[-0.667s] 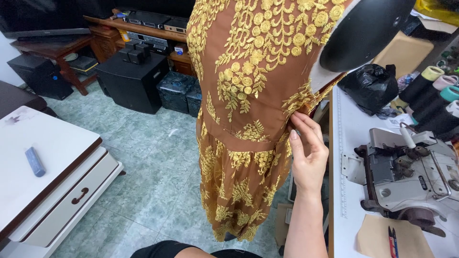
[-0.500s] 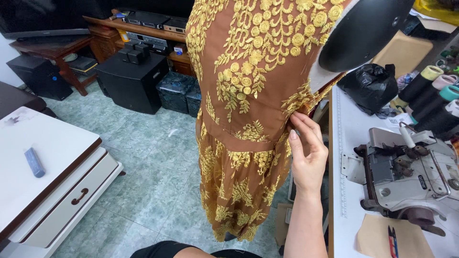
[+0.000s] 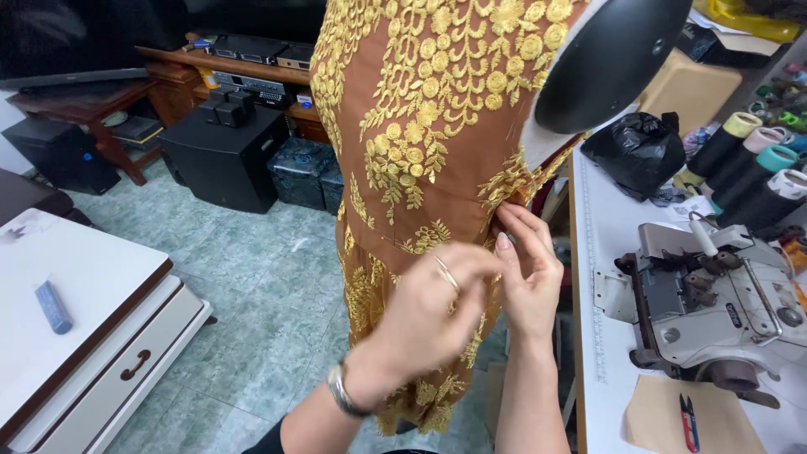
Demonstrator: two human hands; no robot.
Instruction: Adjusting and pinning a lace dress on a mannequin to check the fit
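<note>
A brown dress with gold floral embroidery hangs on a dress form in front of me. My right hand pinches the fabric at the dress's right side seam near the waist. My left hand, with a ring and a wrist bracelet, is raised beside it and touches the same spot on the dress, fingers curled. What the fingertips of either hand hold is hidden.
A white sewing machine sits on the white table at right, with thread cones, a black bag and small snips. A white cabinet with a blue chalk bar stands left. Black speakers stand on the tiled floor.
My left hand has come into view from below and joined the right hand at the dress's side seam. The right hand stays on the seam.
</note>
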